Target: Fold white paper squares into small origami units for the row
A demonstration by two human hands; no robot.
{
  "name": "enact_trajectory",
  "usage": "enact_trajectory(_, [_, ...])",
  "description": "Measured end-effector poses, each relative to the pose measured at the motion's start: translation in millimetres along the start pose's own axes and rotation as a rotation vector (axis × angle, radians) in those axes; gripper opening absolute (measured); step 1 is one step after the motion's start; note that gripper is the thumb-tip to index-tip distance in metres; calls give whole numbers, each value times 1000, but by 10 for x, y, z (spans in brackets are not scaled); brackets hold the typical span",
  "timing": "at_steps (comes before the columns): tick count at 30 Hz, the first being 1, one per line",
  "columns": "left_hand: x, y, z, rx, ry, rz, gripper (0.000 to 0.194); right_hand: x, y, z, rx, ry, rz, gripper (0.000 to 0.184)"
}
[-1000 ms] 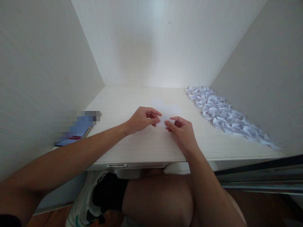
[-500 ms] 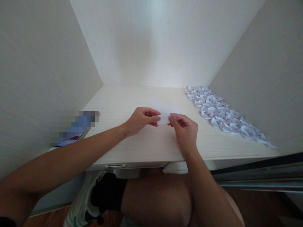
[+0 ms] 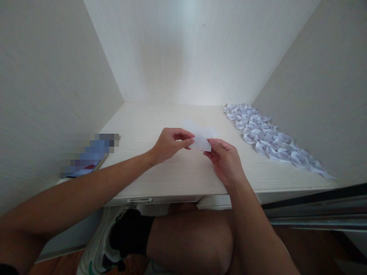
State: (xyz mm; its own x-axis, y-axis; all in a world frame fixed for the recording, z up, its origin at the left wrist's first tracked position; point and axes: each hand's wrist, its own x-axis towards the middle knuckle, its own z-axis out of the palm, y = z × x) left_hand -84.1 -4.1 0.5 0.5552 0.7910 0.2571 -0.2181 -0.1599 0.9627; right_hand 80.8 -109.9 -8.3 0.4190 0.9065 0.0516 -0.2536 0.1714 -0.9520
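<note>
A small white paper piece (image 3: 201,143) is held just above the pale wooden shelf (image 3: 177,172). My left hand (image 3: 169,144) pinches its left edge between thumb and fingers. My right hand (image 3: 225,160) pinches its right edge the same way. Behind the held piece, more white paper sheets (image 3: 205,129) lie flat on the shelf. Both hands are closed on the paper, near the shelf's middle.
A long heap of several folded white paper pieces (image 3: 269,139) runs along the right wall. A phone (image 3: 83,170) lies at the shelf's left edge, with a blurred object behind it. White walls enclose three sides. My knee and a shoe sit below the front edge.
Both hands have lifted the small paper piece slightly off the shelf and turned it. The right hand's fingers have shifted from on top of it to its right edge.
</note>
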Motion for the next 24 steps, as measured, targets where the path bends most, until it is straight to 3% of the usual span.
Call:
enact_trajectory(4, [0, 24, -16, 63, 3, 40, 23, 25, 39, -28, -120, -19, -29, 34])
enact_trajectory(11, [-17, 20, -13, 94, -49, 36, 19, 12, 94, -11, -573, 33, -241, 29])
enact_trajectory(24, [1, 5, -30, 104, -112, 23, 23, -20, 69, -4, -763, 24, -328, 24])
